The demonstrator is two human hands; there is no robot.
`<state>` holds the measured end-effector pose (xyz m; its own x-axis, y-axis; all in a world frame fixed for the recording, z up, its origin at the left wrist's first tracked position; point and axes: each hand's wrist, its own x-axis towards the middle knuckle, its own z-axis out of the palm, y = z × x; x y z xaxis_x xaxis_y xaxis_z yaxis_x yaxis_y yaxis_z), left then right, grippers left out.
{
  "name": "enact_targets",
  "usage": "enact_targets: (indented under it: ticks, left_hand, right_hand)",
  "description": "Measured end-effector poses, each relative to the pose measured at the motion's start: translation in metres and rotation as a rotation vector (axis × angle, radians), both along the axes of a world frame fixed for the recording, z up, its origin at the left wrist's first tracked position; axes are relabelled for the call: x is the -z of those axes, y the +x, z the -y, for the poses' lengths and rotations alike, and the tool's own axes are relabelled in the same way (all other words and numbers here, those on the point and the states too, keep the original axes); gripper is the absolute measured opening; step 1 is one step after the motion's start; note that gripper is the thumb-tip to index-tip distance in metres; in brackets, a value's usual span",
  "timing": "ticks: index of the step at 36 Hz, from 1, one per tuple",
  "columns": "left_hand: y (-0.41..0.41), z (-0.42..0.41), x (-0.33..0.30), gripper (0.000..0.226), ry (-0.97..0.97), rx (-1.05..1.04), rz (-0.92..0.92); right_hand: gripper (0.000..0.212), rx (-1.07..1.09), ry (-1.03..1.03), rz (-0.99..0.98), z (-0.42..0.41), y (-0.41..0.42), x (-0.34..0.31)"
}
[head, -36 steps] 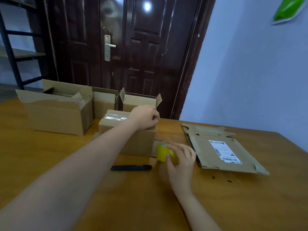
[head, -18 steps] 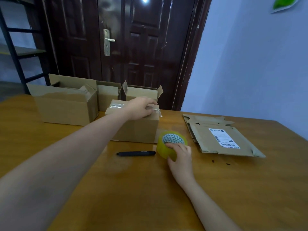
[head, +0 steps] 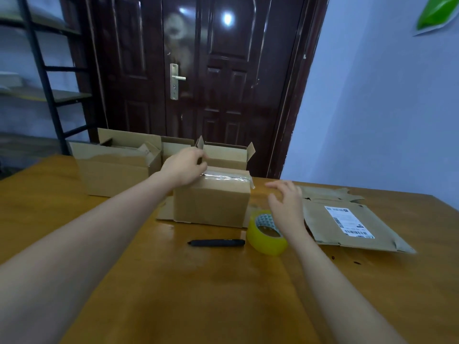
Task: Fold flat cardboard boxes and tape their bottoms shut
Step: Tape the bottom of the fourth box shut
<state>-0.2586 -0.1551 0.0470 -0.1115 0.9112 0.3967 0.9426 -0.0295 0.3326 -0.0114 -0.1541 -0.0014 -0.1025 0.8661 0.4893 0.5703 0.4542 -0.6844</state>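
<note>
The left hand (head: pixel 185 167) is lying on the top of the box (head: pixel 212 198), at its left far corner, with the fingers (head: pixel 200 161) bent over the far edge; the grip is pressing on the cardboard and is not closing around anything. This box is standing in the middle of the table (head: pixel 173 281), and a strip of clear tape (head: pixel 227 177) is running along its top seam, with the end of the strip hanging a little over the right edge. Under the box, loose flaps are sticking out flat on the table at the left and right sides. The right hand (head: pixel 285 207) is hovering in the air to the right of the box, fingers spread and slightly curled, so the grip is wide and is holding nothing. Just below this hand the yellow roll (head: pixel 267 240) is resting on the table, and the wrist is partly covering its right side. To the left of the roll, almost touching it, a black pen (head: pixel 216 242) is lying flat. At the right side of the table flat cardboard (head: pixel 347 219) is lying in a pile, and a white label (head: pixel 349 221) is showing on the top piece. Behind the taped box, three other open boxes are standing: a large one (head: pixel 114 170) at the left, a small one (head: pixel 176 148) in the middle and one (head: pixel 226 156) with raised flaps at the right. Behind the table a dark door (head: pixel 198 70) is closed.
</note>
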Motion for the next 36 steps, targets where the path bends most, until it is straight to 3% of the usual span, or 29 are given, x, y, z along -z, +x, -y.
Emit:
enact_targets:
  ticks: [3, 6, 13, 16, 18, 21, 24, 30, 36]
  left_hand:
    - [-0.001, 0.002, 0.004, 0.036, 0.012, -0.167, 0.061]
    - [0.001, 0.001, 0.012, 0.042, -0.035, -0.267, 0.144]
    - [0.003, -0.004, 0.028, 0.062, -0.214, -0.226, 0.166]
    - [0.002, -0.003, 0.031, 0.065, -0.222, -0.222, 0.186]
    - [0.002, -0.001, 0.030, 0.067, -0.196, -0.211, 0.255]
    - [-0.001, 0.001, 0.029, 0.075, -0.186, -0.183, 0.528]
    - [-0.004, 0.002, 0.030, 0.083, -0.176, -0.163, 0.742]
    - [-0.007, 0.005, 0.034, 0.084, -0.203, -0.147, 0.985]
    - [-0.006, 0.004, 0.035, 0.084, -0.221, -0.174, 1.098]
  right_hand:
    - [0.030, -0.038, 0.052, 0.001, -0.014, -0.027, -0.029]
    - [0.039, -0.132, -0.043, 0.084, -0.031, -0.059, -0.040]
    - [0.056, -0.201, -0.140, 0.505, -0.054, -0.092, -0.024]
    - [0.058, -0.197, -0.191, 0.416, -0.058, -0.093, -0.018]
    - [0.059, -0.204, -0.267, 0.251, -0.060, -0.092, -0.019]
    - [0.061, -0.252, -0.403, -0.023, -0.061, -0.088, -0.019]
    - [0.065, -0.281, -0.482, -0.173, -0.064, -0.086, -0.016]
    - [0.071, -0.337, -0.521, -0.290, -0.068, -0.082, -0.011]
    - [0.077, -0.374, -0.568, -0.393, -0.068, -0.078, -0.008]
